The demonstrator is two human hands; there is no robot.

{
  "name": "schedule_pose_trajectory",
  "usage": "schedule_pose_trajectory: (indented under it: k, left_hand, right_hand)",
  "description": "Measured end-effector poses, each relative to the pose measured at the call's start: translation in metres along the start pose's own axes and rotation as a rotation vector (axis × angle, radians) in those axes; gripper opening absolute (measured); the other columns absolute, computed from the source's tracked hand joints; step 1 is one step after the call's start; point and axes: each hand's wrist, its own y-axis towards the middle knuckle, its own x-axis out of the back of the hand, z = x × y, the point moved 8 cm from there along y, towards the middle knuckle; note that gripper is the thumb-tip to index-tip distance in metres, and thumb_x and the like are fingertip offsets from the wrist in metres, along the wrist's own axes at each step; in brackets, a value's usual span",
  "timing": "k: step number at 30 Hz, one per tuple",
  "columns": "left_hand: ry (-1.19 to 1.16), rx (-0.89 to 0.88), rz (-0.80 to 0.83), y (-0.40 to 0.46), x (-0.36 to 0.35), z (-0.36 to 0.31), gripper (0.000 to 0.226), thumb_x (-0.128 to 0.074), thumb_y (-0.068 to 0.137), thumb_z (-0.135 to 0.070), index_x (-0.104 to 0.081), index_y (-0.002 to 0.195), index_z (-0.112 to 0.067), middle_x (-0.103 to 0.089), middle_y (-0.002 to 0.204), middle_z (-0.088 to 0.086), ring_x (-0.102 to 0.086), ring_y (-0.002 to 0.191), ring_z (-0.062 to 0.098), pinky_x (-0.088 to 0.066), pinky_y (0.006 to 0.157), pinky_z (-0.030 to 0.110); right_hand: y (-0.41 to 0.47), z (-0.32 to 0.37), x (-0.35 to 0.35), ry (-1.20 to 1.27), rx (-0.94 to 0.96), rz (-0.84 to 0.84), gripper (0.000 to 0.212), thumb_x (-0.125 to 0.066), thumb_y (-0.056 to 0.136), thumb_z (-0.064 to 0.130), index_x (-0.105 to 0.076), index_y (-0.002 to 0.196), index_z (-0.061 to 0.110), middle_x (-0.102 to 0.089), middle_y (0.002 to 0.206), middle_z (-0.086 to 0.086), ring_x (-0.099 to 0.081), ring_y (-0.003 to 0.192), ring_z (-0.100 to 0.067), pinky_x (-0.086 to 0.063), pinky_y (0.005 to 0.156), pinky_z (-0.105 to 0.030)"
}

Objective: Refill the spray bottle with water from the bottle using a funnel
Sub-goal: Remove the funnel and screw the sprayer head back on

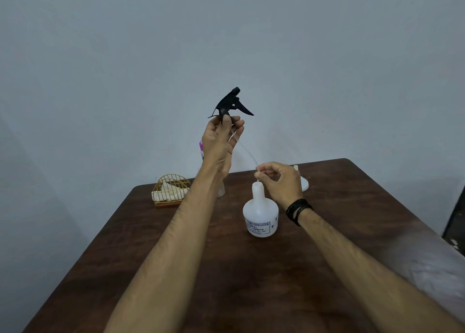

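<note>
We see the left hand (221, 141) pinching the black sprayer top (232, 104) high at center, nozzle pointing up. The right hand (279, 179) pinches its thin tube (245, 149), slanting down-right to the upright spray bottle (260, 213).

Left hand (221, 141) lifts trigger head (231, 104); right hand (279, 179) pinches tube (247, 151) above spray bottle (260, 213)

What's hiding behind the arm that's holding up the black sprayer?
Behind the left forearm stands something pale whose base peeks out. Higher up, a purple-topped bottle shows past the left hand. The rest of both is covered.
</note>
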Motion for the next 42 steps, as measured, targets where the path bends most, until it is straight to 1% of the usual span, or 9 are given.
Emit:
schedule_pose_trajectory:
  k: [7, 11, 16, 21, 26, 29, 37, 39, 42]
  left_hand:
    - [0.289, 0.008, 0.053, -0.017, 0.006, 0.014, 0.026, -0.061, 0.099, -0.016, -0.059, 0.120, 0.000, -0.071, 0.102, 0.012, -0.071, 0.095, 0.023, -0.056, 0.096, 0.039]
    - [0.466, 0.051, 0.110, -0.036, 0.014, 0.036, 0.021, -0.068, 0.093, -0.011, -0.064, 0.113, -0.010, -0.073, 0.104, 0.010, -0.071, 0.098, 0.022, -0.056, 0.095, 0.037]
    - [0.684, 0.109, 0.153, -0.063, 0.037, 0.078, 0.026, -0.074, 0.090, -0.016, -0.064, 0.110, -0.005, -0.074, 0.100, 0.007, -0.071, 0.092, 0.014, -0.057, 0.084, 0.031]
    - [0.836, 0.078, 0.165, -0.073, 0.045, 0.090, 0.029, -0.076, 0.088, -0.028, -0.064, 0.106, -0.009, -0.074, 0.095, 0.003, -0.071, 0.092, 0.015, -0.058, 0.083, 0.033]
    - [1.007, -0.002, 0.234, -0.074, 0.036, 0.084, 0.029, -0.076, 0.086, -0.037, -0.064, 0.102, -0.015, -0.070, 0.086, -0.003, -0.067, 0.083, 0.014, -0.053, 0.070, 0.026]
    - [1.055, -0.015, 0.248, -0.074, 0.034, 0.081, 0.027, -0.077, 0.085, -0.037, -0.063, 0.096, -0.017, -0.066, 0.078, -0.009, -0.060, 0.070, 0.002, -0.046, 0.060, 0.015]
    - [1.107, -0.037, 0.164, -0.071, 0.029, 0.071, 0.035, -0.090, 0.069, -0.039, -0.062, 0.079, -0.020, -0.066, 0.070, -0.011, -0.061, 0.063, -0.003, -0.046, 0.059, 0.010]
    - [1.099, -0.049, 0.137, -0.072, 0.030, 0.071, 0.034, -0.090, 0.069, -0.038, -0.066, 0.081, -0.018, -0.067, 0.073, -0.010, -0.062, 0.067, -0.001, -0.048, 0.061, 0.011]
    - [1.059, -0.034, 0.119, -0.073, 0.039, 0.073, 0.032, -0.087, 0.073, -0.035, -0.074, 0.095, -0.016, -0.074, 0.090, -0.007, -0.069, 0.086, 0.003, -0.056, 0.078, 0.022]
  right_hand:
    - [-0.013, -0.018, -0.008, 0.028, -0.018, 0.035, 0.003, -0.076, 0.086, 0.029, -0.076, 0.084, 0.026, -0.071, 0.088, 0.013, -0.065, 0.086, -0.005, -0.058, 0.081, -0.032]
    - [-0.027, -0.034, -0.019, 0.097, -0.073, 0.102, 0.034, -0.071, 0.088, 0.045, -0.069, 0.119, 0.030, -0.072, 0.104, 0.015, -0.063, 0.100, 0.002, -0.050, 0.090, -0.022]
    - [-0.047, -0.053, -0.035, 0.124, -0.096, 0.149, 0.020, -0.068, 0.090, 0.045, -0.072, 0.095, 0.027, -0.072, 0.090, 0.014, -0.065, 0.088, 0.000, -0.047, 0.074, -0.018]
    - [-0.057, -0.067, -0.043, 0.113, -0.048, 0.092, 0.024, -0.068, 0.091, 0.040, -0.068, 0.109, 0.025, -0.069, 0.098, 0.007, -0.063, 0.093, -0.006, -0.049, 0.076, -0.023]
    - [-0.056, -0.068, -0.043, 0.127, -0.037, 0.095, 0.026, -0.069, 0.091, 0.035, -0.068, 0.114, 0.023, -0.068, 0.103, 0.007, -0.063, 0.098, -0.005, -0.050, 0.080, -0.018]
    - [-0.055, -0.070, -0.044, 0.110, -0.045, 0.095, 0.028, -0.070, 0.091, 0.036, -0.069, 0.114, 0.020, -0.067, 0.103, 0.006, -0.062, 0.097, -0.004, -0.046, 0.077, -0.013]
    - [-0.055, -0.088, -0.047, 0.101, -0.112, 0.079, 0.074, -0.063, 0.076, 0.068, -0.064, 0.128, 0.015, -0.066, 0.120, 0.000, -0.061, 0.112, -0.011, -0.052, 0.096, -0.029]
    - [-0.055, -0.085, -0.046, 0.116, -0.113, 0.075, 0.068, -0.068, 0.080, 0.059, -0.063, 0.131, 0.014, -0.065, 0.123, 0.001, -0.061, 0.113, -0.010, -0.051, 0.097, -0.028]
    - [-0.056, -0.077, -0.044, 0.121, -0.083, 0.078, 0.040, -0.072, 0.088, 0.041, -0.068, 0.120, 0.019, -0.068, 0.112, 0.006, -0.063, 0.104, -0.004, -0.051, 0.089, -0.022]
